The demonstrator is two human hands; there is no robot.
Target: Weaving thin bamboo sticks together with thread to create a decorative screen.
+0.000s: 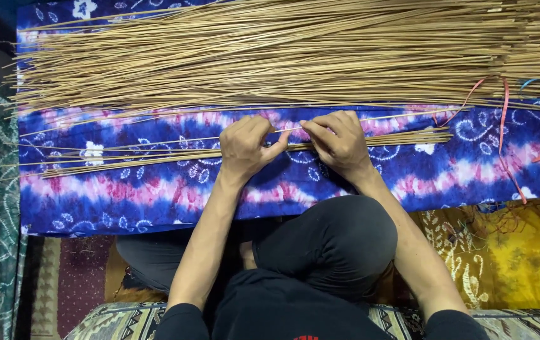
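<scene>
On blue tie-dye cloth (157, 201), head view: left hand (245, 148) and right hand (339, 143), fingers curled, pinching one thin stick (396, 117) between them, above small bundle of sticks (175, 154). Behind, large pile of sticks (270, 50); at right, coloured ribbons (506, 126).

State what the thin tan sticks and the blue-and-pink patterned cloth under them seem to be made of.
Thin tan sticks: likely dried plant stalks or split reed; matte, straw-coloured, slightly uneven. Blue-and-pink patterned cloth: woven fabric, probably tie-dyed cotton; soft folds, blurred dye edges. Left hand and right hand pinch one stick.
</scene>
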